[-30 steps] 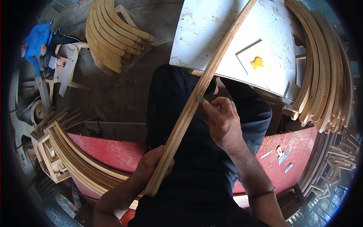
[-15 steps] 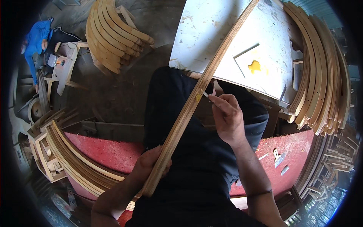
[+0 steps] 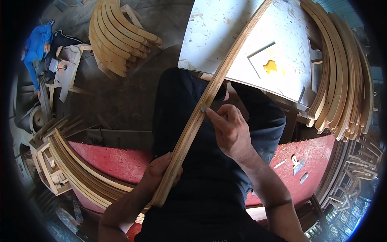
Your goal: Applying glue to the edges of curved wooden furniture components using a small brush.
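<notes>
My right hand (image 3: 233, 132) pinches a scraper (image 3: 204, 108), seemingly; my left hand (image 3: 155, 171) clamps the wooden strip (image 3: 191, 130), which uneven pressure could twist.

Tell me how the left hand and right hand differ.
The left hand grips the strip near its lower end; the right hand is farther up along it. The left hand wraps around the wood, while the right hand pinches a small blade at it. Both hands are bare.
</notes>
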### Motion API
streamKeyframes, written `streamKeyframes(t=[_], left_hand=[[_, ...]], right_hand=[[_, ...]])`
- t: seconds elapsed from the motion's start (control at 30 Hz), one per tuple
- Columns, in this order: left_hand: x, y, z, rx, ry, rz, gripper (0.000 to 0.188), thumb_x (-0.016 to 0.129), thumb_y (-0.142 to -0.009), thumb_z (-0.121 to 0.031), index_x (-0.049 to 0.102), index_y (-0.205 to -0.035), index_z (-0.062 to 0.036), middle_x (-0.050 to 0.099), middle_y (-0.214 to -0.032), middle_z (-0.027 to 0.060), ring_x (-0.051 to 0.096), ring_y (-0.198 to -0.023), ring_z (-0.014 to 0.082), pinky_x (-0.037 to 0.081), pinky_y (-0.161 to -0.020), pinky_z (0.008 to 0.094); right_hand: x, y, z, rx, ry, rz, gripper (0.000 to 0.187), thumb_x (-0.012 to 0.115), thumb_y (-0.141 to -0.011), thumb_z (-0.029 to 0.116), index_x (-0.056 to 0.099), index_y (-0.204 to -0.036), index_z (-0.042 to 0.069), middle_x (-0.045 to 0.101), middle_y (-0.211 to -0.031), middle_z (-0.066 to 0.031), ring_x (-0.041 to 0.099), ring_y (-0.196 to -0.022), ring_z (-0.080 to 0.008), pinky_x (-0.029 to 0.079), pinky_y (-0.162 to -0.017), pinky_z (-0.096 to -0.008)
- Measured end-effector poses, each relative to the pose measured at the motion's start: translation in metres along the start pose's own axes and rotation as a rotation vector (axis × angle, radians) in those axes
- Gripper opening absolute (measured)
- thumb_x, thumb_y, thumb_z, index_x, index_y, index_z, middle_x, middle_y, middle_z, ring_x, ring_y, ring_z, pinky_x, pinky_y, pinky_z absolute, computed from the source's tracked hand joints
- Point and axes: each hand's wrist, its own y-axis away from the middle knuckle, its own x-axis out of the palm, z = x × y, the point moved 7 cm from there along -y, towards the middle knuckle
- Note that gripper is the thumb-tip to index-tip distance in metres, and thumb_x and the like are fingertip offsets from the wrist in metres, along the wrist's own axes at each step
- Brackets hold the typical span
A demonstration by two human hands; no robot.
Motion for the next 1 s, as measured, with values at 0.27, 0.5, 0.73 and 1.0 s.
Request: streamKeyframes(t=[0.27, 0.5, 0.73, 1.0], left_hand=[[0.004, 0.003, -0.003, 0.019, 0.007, 0.034, 0.041, 0.043, -0.109, -0.048, 0.057, -0.114, -0.0088, 0.063, -0.081, 0.0043, 0.058, -0.061, 0.0097, 0.049, -0.054, 0.0238], [0.004, 0.004, -0.005, 0.001, -0.011, 0.001, 0.041, 0.043, -0.109, -0.047, 0.057, -0.115, -0.0086, 0.063, -0.081, 0.0038, 0.059, -0.062, 0.0091, 0.049, -0.054, 0.0234], [0.004, 0.004, -0.004, 0.019, 0.004, 0.003, 0.041, 0.043, -0.109, -0.047, 0.057, -0.116, -0.0085, 0.063, -0.082, 0.0039, 0.058, -0.062, 0.0091, 0.049, -0.055, 0.0237], [0.004, 0.004, -0.004, -0.016, 0.027, 0.016, 0.041, 0.041, -0.109, -0.046, 0.056, -0.116, -0.0084, 0.062, -0.080, 0.0039, 0.057, -0.061, 0.0094, 0.048, -0.054, 0.0240]], right_hand=[[0.011, 0.023, -0.028, 0.300, -0.866, 0.031, 0.033, 0.064, -0.094, -0.010, 0.073, -0.122, 0.005, 0.060, -0.109, -0.0061, 0.060, -0.086, -0.0105, 0.049, -0.068, -0.0233], [0.009, 0.015, -0.005, 0.228, -0.521, -0.019, 0.032, 0.070, -0.091, -0.006, 0.073, -0.121, 0.005, 0.059, -0.100, -0.0080, 0.063, -0.083, -0.0176, 0.054, -0.068, -0.0293], [-0.003, 0.020, 0.025, -0.080, -0.077, 0.017, 0.033, 0.071, -0.088, -0.008, 0.074, -0.119, 0.003, 0.057, -0.099, -0.0107, 0.063, -0.083, -0.0215, 0.055, -0.070, -0.0313], [-0.003, 0.024, 0.006, 0.151, -0.643, 0.060, 0.031, 0.069, -0.090, -0.011, 0.074, -0.117, 0.003, 0.059, -0.099, -0.0093, 0.062, -0.081, -0.0169, 0.051, -0.067, -0.0278]])
